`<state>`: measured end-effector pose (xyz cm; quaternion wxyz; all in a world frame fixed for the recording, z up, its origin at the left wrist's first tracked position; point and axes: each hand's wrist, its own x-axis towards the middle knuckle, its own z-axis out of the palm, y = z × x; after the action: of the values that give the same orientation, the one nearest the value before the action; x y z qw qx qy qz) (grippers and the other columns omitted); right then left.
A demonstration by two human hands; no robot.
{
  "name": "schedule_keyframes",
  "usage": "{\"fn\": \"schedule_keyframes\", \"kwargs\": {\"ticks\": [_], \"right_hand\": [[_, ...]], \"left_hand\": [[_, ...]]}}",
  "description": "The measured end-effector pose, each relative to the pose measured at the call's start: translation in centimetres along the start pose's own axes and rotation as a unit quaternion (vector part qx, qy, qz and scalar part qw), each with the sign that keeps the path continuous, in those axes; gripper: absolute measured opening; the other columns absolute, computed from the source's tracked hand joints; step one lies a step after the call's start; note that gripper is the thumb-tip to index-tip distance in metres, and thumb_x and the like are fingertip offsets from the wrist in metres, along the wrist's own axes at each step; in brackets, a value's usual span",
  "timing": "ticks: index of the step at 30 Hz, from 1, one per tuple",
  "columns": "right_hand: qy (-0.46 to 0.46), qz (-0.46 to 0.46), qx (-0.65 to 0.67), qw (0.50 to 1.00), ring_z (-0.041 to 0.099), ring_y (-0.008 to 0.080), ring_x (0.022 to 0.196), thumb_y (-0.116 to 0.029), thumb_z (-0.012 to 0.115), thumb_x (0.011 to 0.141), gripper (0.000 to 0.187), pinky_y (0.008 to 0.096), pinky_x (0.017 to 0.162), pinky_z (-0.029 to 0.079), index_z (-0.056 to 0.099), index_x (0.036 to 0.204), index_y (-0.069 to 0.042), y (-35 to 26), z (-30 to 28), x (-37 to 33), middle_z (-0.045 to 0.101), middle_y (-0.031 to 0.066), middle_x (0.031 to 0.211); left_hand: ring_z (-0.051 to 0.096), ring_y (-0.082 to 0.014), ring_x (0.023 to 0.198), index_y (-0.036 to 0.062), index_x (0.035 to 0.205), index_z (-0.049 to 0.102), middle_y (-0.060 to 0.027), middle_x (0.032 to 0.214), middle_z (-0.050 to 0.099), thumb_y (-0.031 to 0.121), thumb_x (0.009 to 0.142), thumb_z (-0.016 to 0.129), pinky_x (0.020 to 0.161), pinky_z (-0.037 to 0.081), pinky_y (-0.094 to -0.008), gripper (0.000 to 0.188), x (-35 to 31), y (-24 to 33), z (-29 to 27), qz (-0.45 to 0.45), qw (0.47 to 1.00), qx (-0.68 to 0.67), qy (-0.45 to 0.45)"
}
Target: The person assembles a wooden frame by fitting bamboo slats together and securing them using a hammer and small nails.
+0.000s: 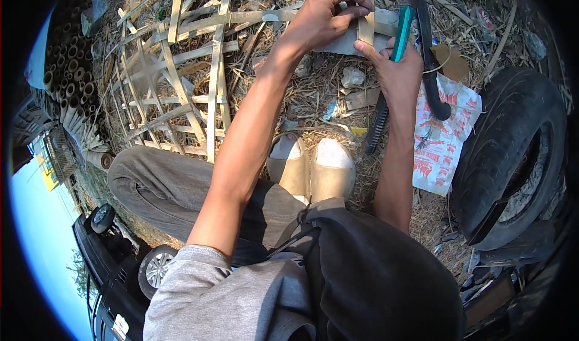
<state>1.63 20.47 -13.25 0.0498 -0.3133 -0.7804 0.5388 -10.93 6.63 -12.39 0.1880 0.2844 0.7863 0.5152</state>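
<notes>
My left hand is closed in a pinch at the edge of an upright pale bamboo strip. Whatever lies between its fingertips is too small to make out. Just right of it, my right hand is wrapped round a long tool with a teal and black handle; its ridged black end points down past my wrist. The right thumb rests near the strip's lower end. Beside that hand is a curved black bar with a hooked lower end. Behind the strip is a flat grey piece.
A woven bamboo lattice spreads at the left. Black tyres lie at the right beside a red-printed white sheet. Stones, straw and bamboo scraps litter the ground round my sandals. Bamboo poles are stacked far left, above a dark vehicle.
</notes>
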Motion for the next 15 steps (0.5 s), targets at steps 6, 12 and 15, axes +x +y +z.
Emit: {"fn": "schedule_keyframes", "kwargs": {"ticks": [6, 12, 15], "right_hand": [[-0.017, 0.008, -0.004, 1.0, 0.046, 0.0059, 0.062, -0.037, 0.099, 0.065, 0.057, 0.0237, 0.054, 0.04, 0.055, 0.084, -0.005, 0.3, -0.7, 1.2, 0.053, -0.0042, 0.07], [-0.009, 0.074, 0.027, 0.997, 0.054, 0.0106, 0.061, -0.042, 0.089, 0.079, 0.052, 0.0271, 0.055, 0.044, 0.063, 0.083, 0.003, 0.1, -0.1, 0.3, 0.06, 0.0029, 0.066], [0.031, 0.049, 0.105, 0.993, 0.058, 0.0112, 0.061, -0.039, 0.081, 0.089, 0.046, 0.0272, 0.055, 0.045, 0.068, 0.086, 0.005, 1.7, 0.1, 0.7, 0.064, 0.0042, 0.068]], "left_hand": [[0.07, -0.0125, 0.097, 0.0003, 0.111, 0.072, -0.0063, 0.103, 0.075, 0.008, 0.096, 0.069, 0.087, 0.057, -0.0289, 0.017, 0.2, 0.1, 0.1, 0.003, 1.0, 0.002, 0.0], [0.07, -0.0137, 0.096, 0.0009, 0.11, 0.073, -0.0066, 0.102, 0.075, 0.007, 0.096, 0.068, 0.086, 0.057, -0.0293, 0.016, -0.1, -0.7, -0.1, 0.059, 0.998, -0.015, 0.021], [0.07, -0.0152, 0.098, 0.002, 0.11, 0.074, -0.0071, 0.103, 0.074, 0.006, 0.096, 0.068, 0.086, 0.057, -0.0301, 0.016, 0.4, 0.4, 0.3, 0.018, 1.0, 0.018, -0.014]]}}
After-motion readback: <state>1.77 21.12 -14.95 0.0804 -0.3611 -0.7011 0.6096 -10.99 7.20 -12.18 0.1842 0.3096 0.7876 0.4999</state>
